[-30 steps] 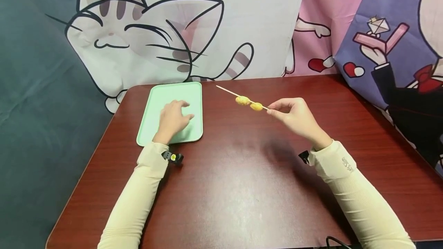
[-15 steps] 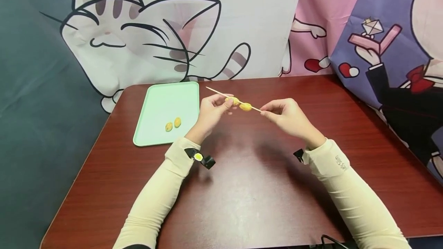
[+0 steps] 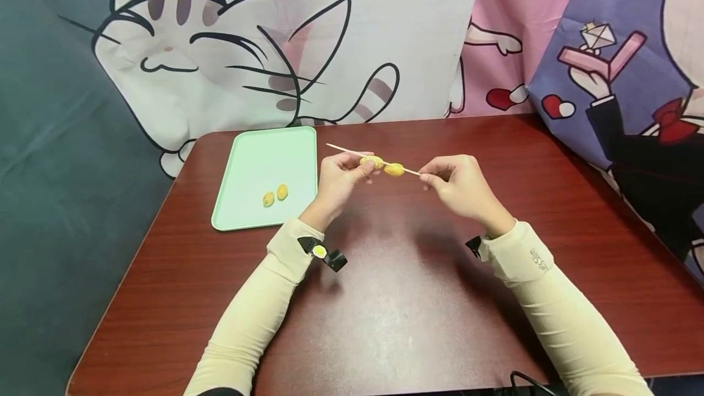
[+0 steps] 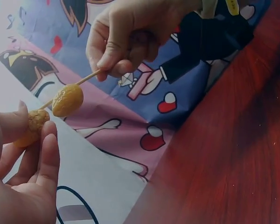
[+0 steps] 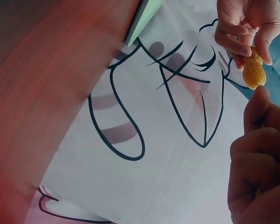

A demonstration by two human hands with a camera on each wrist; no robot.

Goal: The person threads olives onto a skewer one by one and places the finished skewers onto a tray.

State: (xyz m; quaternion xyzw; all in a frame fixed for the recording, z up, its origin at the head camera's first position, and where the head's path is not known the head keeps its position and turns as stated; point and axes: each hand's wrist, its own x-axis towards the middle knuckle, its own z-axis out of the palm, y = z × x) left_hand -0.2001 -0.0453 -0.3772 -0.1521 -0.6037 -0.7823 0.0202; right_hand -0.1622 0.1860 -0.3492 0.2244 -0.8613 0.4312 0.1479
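In the head view, a thin wooden skewer [image 3: 342, 149] slants above the table with two yellow, egg-shaped food pieces on it. My right hand [image 3: 464, 191] pinches the skewer's near end between thumb and fingertips. The piece closer to that hand [image 4: 67, 100] is untouched, and its wrinkled skin shows in the left wrist view. My left hand [image 3: 337, 185] holds the farther piece [image 4: 37, 121] between thumb and fingers, which partly cover it. The skewer's bare tip sticks out past the left hand. Seen from the right wrist, the yellow pieces [image 5: 255, 74] line up between both hands.
A light green tray [image 3: 258, 148] lies at the back left of the dark red wooden table [image 3: 385, 298]. Two more yellow pieces [image 3: 275, 195] rest on it. Behind the table hangs a cartoon-printed cloth [image 3: 429, 35]. A black cable [image 3: 530, 381] is at the front edge.
My left hand has moved right from over the tray to the skewer and taken hold of the farther yellow piece. The skewer has shifted slightly left. Two pieces on the tray are now uncovered.
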